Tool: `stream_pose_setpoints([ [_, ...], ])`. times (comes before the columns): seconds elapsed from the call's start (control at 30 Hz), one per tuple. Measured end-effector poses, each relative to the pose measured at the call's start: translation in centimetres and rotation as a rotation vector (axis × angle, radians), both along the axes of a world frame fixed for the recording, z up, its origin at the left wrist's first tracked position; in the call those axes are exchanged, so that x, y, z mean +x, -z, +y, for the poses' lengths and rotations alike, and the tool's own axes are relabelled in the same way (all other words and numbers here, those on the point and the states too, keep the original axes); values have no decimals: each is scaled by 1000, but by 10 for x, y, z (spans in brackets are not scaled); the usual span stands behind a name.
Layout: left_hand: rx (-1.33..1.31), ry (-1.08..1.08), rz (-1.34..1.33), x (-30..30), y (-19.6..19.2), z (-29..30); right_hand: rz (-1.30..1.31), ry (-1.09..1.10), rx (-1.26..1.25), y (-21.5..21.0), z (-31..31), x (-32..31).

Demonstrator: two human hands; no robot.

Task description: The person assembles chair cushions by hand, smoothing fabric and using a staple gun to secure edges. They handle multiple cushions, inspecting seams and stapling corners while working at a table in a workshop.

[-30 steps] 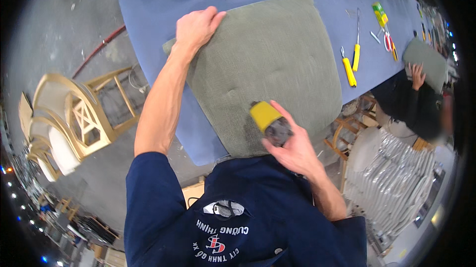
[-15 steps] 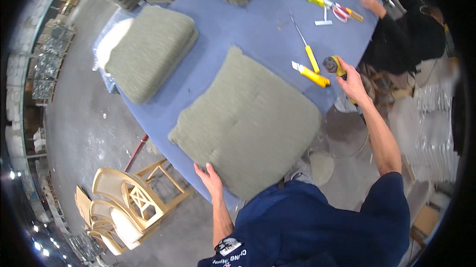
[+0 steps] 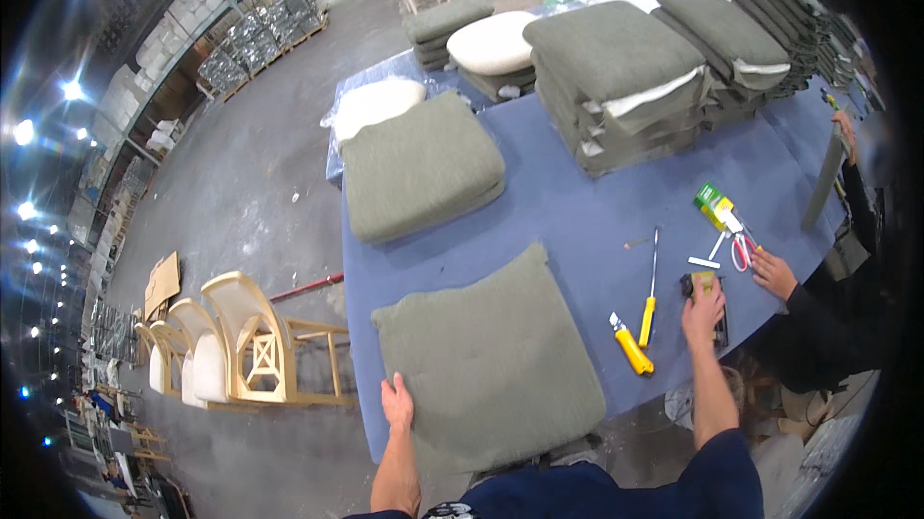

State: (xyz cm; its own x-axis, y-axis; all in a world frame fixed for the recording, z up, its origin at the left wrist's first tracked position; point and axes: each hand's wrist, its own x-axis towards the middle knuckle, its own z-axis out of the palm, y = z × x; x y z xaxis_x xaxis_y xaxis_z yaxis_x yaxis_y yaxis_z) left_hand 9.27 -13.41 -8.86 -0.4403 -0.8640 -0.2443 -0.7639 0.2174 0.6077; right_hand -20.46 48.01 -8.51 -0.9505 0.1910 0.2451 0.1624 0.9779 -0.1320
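A grey-green fabric seat cushion (image 3: 491,360) lies flat at the near edge of the blue-covered table (image 3: 568,230). My left hand (image 3: 397,403) rests against its left edge, fingers extended and apart. Out to the right, my right hand (image 3: 705,312) is wrapped round a yellow-and-black staple gun (image 3: 705,281), at or just above the tabletop. Between the cushion and that hand lie a yellow utility knife (image 3: 631,346) and a long thin tool with a yellow handle (image 3: 648,320). Beyond the staple gun are red-handled scissors (image 3: 741,254), a small white T-shaped tool (image 3: 707,260) and a green-and-yellow packet (image 3: 712,203).
A co-worker's hand (image 3: 773,273) is beside the scissors; another holds a grey-green panel (image 3: 825,177) upright. Stacked cushions (image 3: 616,86) fill the table's far side, and a thick folded grey-green stack (image 3: 423,168) sits at left. Wooden chairs (image 3: 260,336) stand on the floor left of the table.
My view has tilted up toward the far side. The staple gun, in my right hand, is now closer to the scissors. A co-worker's hand has come down beside the scissors. My left hand stays at the cushion's edge.
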Motion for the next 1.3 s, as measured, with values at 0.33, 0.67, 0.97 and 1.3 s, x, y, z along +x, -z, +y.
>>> stream_pose_setpoints([
  [0.33,20,10,-8,-4,-16,9,-384,-484,-938,19,-210,64],
  [0.67,253,2,182,1,11,-16,-518,-401,-1111,-53,-227,77],
  [0.97,1047,307,465,-83,-50,-4,-130,-920,-764,-359,-236,151],
  [1.3,893,1189,92,-157,-79,85,745,-1088,-533,-333,-308,152],
])
